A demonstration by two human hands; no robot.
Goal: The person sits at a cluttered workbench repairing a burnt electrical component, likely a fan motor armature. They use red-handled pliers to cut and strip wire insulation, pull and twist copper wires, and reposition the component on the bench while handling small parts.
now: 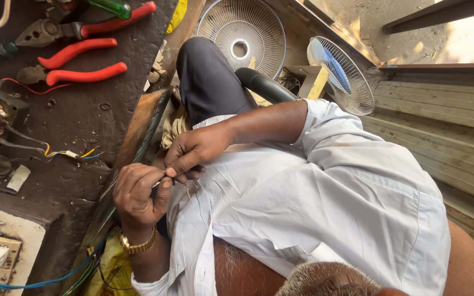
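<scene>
The two hands meet in front of the person's belly, just beside the edge of the dark worktop. The left hand, which wears a gold wristwatch, is curled, and its thumb and first fingers are pinched on a thin wire. The right hand comes from the other side and also pinches this wire with its fingertips, so the hands touch each other there. The wire is very small and its end is hard to see; a short piece seems to hang down over the white shirt.

On the worktop, well apart from the hands, lie red-handled pliers and a second pair of pliers with a green screwdriver near them. Closer to the hands lie some short coloured wires. A blue cable hangs at the lower corner. Beyond the person's knee stand two fans, one of them with blue blades.
</scene>
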